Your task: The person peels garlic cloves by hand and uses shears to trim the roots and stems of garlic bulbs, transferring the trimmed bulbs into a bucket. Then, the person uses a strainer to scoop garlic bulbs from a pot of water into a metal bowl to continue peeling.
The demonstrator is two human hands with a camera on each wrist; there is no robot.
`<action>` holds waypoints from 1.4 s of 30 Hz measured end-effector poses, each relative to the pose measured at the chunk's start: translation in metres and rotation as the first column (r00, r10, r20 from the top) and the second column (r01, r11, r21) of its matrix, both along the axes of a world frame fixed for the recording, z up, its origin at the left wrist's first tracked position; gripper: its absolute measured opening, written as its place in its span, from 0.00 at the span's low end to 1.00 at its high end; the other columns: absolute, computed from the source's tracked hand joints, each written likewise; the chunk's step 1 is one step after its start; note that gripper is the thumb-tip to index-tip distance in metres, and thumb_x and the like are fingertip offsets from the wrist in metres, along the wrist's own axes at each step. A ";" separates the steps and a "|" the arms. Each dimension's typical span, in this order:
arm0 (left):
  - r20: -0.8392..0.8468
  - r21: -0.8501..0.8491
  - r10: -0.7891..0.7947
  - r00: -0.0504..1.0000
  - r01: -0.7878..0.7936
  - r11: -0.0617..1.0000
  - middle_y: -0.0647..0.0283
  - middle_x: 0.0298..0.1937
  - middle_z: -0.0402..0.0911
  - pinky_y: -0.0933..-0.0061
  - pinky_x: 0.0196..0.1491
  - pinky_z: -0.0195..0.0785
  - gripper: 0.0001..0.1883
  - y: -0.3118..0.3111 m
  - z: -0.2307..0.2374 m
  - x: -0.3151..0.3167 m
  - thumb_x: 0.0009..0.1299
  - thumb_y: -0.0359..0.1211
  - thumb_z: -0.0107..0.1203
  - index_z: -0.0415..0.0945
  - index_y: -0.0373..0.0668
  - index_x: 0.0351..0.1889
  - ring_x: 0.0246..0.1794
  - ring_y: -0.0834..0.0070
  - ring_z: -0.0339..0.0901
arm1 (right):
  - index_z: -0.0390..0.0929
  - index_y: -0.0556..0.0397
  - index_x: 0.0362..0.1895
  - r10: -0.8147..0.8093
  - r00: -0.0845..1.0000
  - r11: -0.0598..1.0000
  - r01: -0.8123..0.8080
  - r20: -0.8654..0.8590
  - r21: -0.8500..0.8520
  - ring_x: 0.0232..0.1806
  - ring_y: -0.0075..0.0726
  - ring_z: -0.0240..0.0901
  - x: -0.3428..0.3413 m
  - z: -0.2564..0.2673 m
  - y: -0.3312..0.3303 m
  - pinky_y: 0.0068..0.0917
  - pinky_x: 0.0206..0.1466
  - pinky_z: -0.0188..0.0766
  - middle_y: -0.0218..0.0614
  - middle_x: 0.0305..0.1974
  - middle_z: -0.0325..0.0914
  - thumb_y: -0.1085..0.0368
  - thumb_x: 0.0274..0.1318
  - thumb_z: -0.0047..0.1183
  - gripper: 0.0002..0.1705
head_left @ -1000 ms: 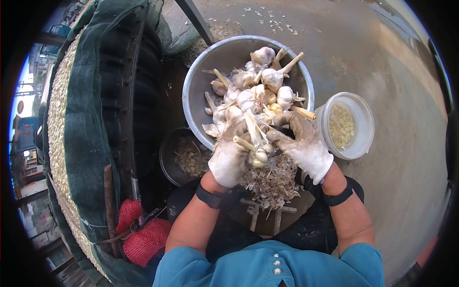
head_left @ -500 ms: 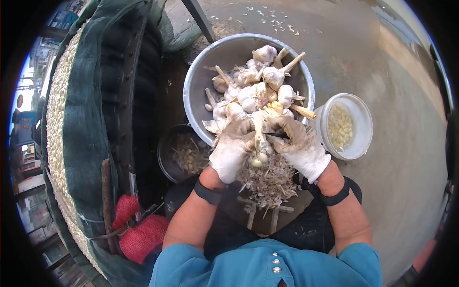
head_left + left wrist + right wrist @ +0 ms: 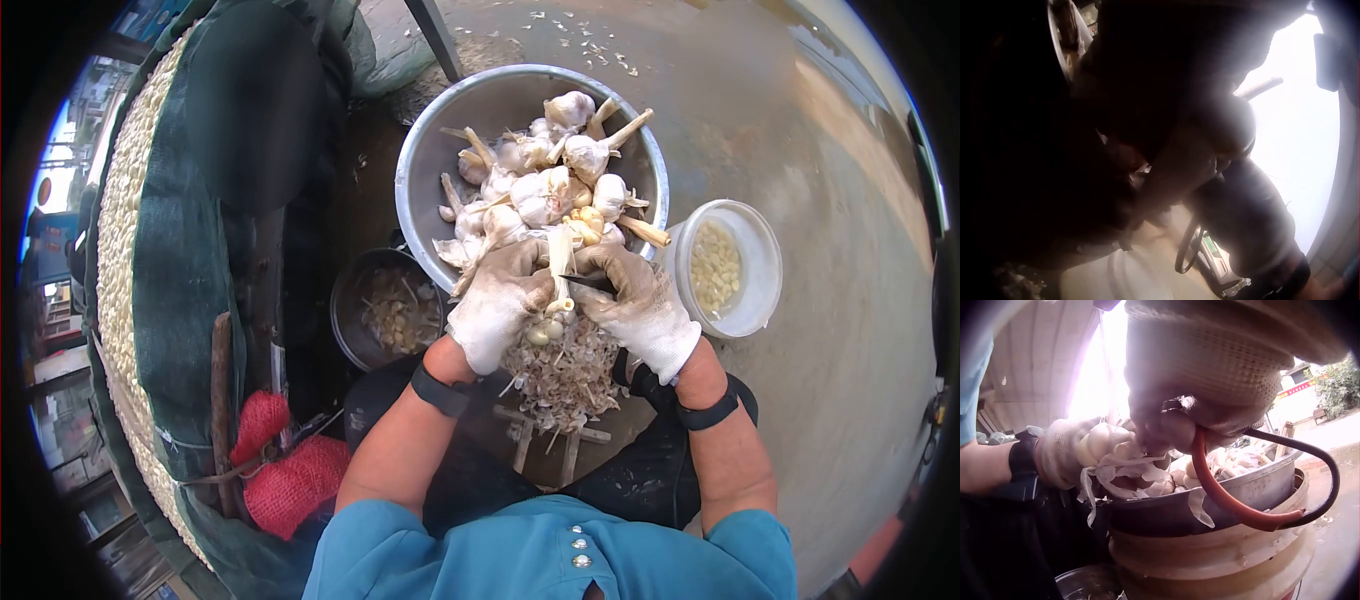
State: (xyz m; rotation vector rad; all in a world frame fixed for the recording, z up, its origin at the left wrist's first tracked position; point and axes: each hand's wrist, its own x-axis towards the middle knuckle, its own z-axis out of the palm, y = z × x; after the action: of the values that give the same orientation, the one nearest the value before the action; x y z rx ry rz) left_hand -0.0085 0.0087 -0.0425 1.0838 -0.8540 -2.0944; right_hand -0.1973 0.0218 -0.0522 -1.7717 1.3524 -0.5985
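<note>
Both hands wear white gloves with soiled fingers, close together at the bowl's near rim. The left hand grips a garlic bulb by its pale stem; its bare cloves hang below. In the right hand is a tool with a dark blade pointing at the stem. The right wrist view shows a red and black looped handle sticking out of the right hand, and the left hand around the bulb with loose skin strips. The left wrist view is mostly too dark to read.
A metal bowl of garlic bulbs stands ahead, with a white tub of peeled cloves on its right. A smaller metal pan is at left, and garlic skins lie between the knees. Red mesh bags sit lower left.
The stem has turned from slanting down-left to nearly upright between the hands. The right hand has closed in on it, bringing the blade beside the stem. The whole view has shifted slightly.
</note>
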 end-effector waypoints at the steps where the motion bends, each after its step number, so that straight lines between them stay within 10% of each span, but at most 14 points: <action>1: 0.000 0.001 0.003 1.000 -0.003 1.000 0.60 0.34 0.80 0.86 0.24 0.67 0.17 0.001 0.000 0.000 0.69 0.34 0.54 0.71 0.35 0.52 0.25 0.82 0.75 | 0.74 0.55 0.47 -0.035 0.997 0.997 0.030 0.069 0.072 0.42 0.28 0.72 0.001 0.006 -0.001 0.26 0.49 0.70 0.35 0.40 0.76 0.67 0.55 0.57 0.15; 10: -0.204 0.097 -0.017 0.979 0.037 0.995 0.54 0.40 0.78 0.84 0.24 0.67 0.25 0.004 -0.005 0.009 0.76 0.47 0.39 0.66 0.36 0.58 0.28 0.75 0.75 | 0.73 0.55 0.50 -0.274 0.889 0.899 0.100 0.367 0.427 0.40 0.22 0.70 -0.001 0.029 -0.004 0.23 0.47 0.69 0.28 0.40 0.76 0.60 0.58 0.57 0.18; 13: -0.187 -0.048 -0.002 0.982 -0.007 0.999 0.53 0.41 0.77 0.84 0.24 0.68 0.24 0.006 -0.006 0.007 0.77 0.46 0.38 0.65 0.36 0.59 0.29 0.75 0.76 | 0.73 0.55 0.51 -0.352 0.849 0.833 0.092 0.395 0.546 0.39 0.20 0.68 0.000 0.036 -0.005 0.21 0.45 0.68 0.28 0.40 0.75 0.62 0.58 0.57 0.19; 15: 0.175 -0.614 0.017 0.985 0.096 0.783 0.54 0.41 0.77 0.84 0.25 0.69 0.24 0.005 -0.016 0.005 0.77 0.46 0.38 0.65 0.36 0.59 0.29 0.76 0.76 | 0.73 0.55 0.51 -0.370 0.818 0.830 0.079 0.440 0.552 0.38 0.18 0.67 -0.001 0.034 -0.006 0.19 0.42 0.67 0.28 0.40 0.75 0.63 0.58 0.56 0.19; 18: -0.159 -0.137 0.105 0.982 -0.127 0.982 0.57 0.40 0.78 0.84 0.26 0.69 0.23 0.006 -0.007 0.001 0.76 0.44 0.40 0.65 0.36 0.59 0.29 0.77 0.77 | 0.72 0.56 0.52 -0.348 0.829 0.831 0.057 0.438 0.553 0.36 0.17 0.66 -0.003 0.027 -0.007 0.19 0.40 0.66 0.27 0.40 0.74 0.64 0.58 0.55 0.19; 21: -0.252 -0.006 0.023 0.967 -0.025 1.000 0.59 0.40 0.80 0.80 0.31 0.72 0.21 0.004 0.002 0.008 0.75 0.41 0.44 0.66 0.38 0.59 0.31 0.75 0.79 | 0.73 0.56 0.51 -0.336 0.831 0.864 0.083 0.444 0.497 0.36 0.17 0.67 0.003 0.027 -0.008 0.19 0.40 0.67 0.28 0.39 0.75 0.64 0.58 0.55 0.17; 27: -0.170 0.061 0.062 0.984 -0.052 0.997 0.65 0.34 0.80 0.83 0.31 0.73 0.13 0.008 -0.007 0.003 0.74 0.36 0.47 0.71 0.38 0.50 0.29 0.83 0.77 | 0.73 0.56 0.50 -0.266 0.876 0.918 0.104 0.401 0.381 0.34 0.16 0.67 0.009 0.016 -0.007 0.17 0.37 0.67 0.28 0.37 0.75 0.64 0.58 0.55 0.17; 36: -0.130 -0.232 0.066 0.989 -0.095 0.968 0.59 0.42 0.78 0.78 0.38 0.74 0.21 0.010 -0.015 0.007 0.71 0.39 0.53 0.67 0.37 0.56 0.35 0.75 0.79 | 0.72 0.50 0.44 -0.511 0.720 0.749 0.105 0.470 0.654 0.19 0.07 0.58 0.003 0.031 -0.009 0.07 0.18 0.50 0.19 0.26 0.70 0.59 0.60 0.52 0.12; 42: 0.114 -0.040 0.026 0.993 -0.022 0.999 0.67 0.32 0.77 0.84 0.28 0.69 0.12 0.001 0.011 -0.008 0.69 0.35 0.53 0.75 0.36 0.44 0.26 0.86 0.73 | 0.72 0.50 0.44 -0.506 0.749 0.750 0.138 0.428 0.646 0.19 0.10 0.56 0.003 0.026 -0.009 0.10 0.19 0.51 0.18 0.25 0.68 0.57 0.62 0.53 0.12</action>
State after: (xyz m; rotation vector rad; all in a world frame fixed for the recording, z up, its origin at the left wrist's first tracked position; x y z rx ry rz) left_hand -0.0168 0.0098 -0.0312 1.1970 -0.9278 -2.0033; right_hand -0.1940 0.0125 -0.0266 -0.7350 1.2304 -0.7487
